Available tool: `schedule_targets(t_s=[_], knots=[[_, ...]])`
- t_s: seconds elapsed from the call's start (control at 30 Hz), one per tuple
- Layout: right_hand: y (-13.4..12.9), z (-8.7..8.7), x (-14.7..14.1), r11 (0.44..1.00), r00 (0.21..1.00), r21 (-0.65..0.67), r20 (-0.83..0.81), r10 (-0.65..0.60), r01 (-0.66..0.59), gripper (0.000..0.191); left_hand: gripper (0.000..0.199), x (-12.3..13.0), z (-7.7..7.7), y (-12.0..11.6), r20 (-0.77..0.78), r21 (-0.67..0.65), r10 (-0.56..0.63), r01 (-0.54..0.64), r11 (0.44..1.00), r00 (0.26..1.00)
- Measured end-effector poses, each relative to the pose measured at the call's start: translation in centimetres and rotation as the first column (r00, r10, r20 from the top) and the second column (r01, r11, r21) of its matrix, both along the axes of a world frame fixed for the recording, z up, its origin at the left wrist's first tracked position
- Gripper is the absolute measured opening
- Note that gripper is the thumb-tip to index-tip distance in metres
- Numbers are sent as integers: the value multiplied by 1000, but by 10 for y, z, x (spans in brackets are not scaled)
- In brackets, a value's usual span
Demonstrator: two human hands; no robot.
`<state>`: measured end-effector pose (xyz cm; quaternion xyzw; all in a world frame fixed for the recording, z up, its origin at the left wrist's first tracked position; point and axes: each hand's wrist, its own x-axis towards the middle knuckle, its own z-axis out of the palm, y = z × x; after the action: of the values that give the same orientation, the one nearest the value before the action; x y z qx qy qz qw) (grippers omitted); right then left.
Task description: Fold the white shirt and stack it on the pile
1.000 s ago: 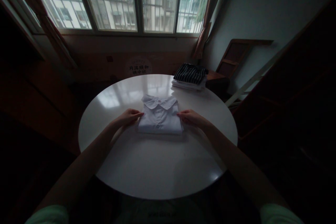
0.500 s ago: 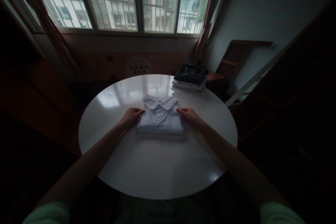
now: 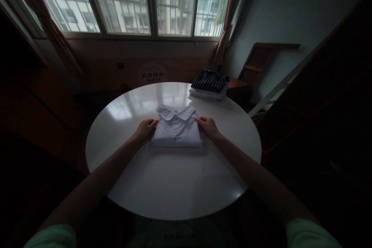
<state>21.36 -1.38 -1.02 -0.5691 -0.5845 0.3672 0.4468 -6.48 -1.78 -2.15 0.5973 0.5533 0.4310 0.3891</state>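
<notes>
A white shirt (image 3: 176,130), folded into a neat rectangle, lies on the round white table (image 3: 174,186) with its collar toward the window and its button front facing up. At its left edge, just below the collar, my left hand (image 3: 147,128) pinches the cloth between thumb and fingers. My right hand (image 3: 207,124) pinches the opposite edge at about the same height. Both forearms reach in from the lower corners. The shirt's underside is hidden.
At the table's far right rests a stack of folded clothes, a black striped garment (image 3: 209,81) on top of white ones (image 3: 207,94). Behind it stand a wooden chair (image 3: 252,64) and a pale ladder-like frame (image 3: 269,99). A barred window (image 3: 124,4) spans the far wall.
The hands keep to the two sides of the shirt, with only slight shifts of the fingers. The shirt stays folded in place; the view has drifted slightly.
</notes>
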Motion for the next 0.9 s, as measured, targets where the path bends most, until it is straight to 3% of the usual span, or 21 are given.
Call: schedule_targets(t_s=[0.17,0.47,0.6,0.7,0.9], knots=[[1,0,-3,986,955,-108,-282,89,-124,29,32,1,-3,-1,145,-48,-29,37,998,989],[-1,7,-7,967,896,-234,-444,-18,-97,13,29,9,-3,0,343,-83,22,7,997,939],[-6,11,-4,944,880,-247,-469,82,-220,9,32,12,6,-8,466,-143,-3,79,987,885],[-9,12,-3,923,871,-248,-468,151,-293,6,36,14,13,-12,457,-156,-21,104,982,889],[-7,7,-5,926,858,-249,-496,130,-285,6,32,17,17,-13,347,-123,47,-4,992,937]])
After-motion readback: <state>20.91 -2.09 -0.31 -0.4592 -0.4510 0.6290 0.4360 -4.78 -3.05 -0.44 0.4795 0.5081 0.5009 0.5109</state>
